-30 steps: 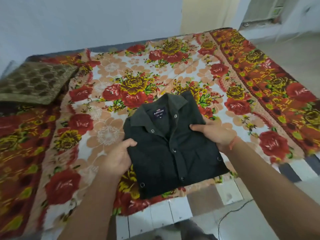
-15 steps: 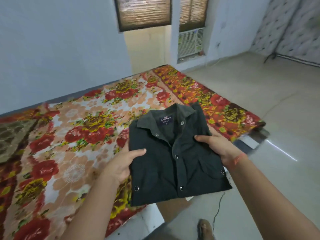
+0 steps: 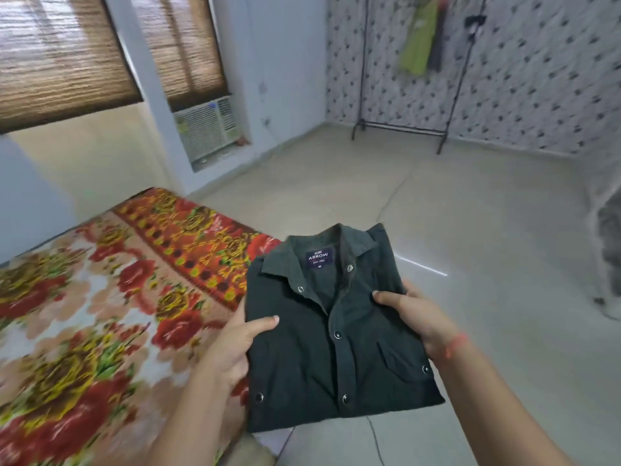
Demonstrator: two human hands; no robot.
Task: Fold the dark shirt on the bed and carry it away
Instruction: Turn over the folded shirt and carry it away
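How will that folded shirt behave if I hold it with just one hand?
The shirt would probably flop: it is soft cloth, held flat only by the left hand and right hand at opposite edges. The folds may slip open. It looks light, so weight should be no trouble.

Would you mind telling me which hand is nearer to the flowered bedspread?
Left. The left hand grips the dark shirt's left edge right over the flowered bedspread; the right hand holds the shirt's other edge, out over the floor.
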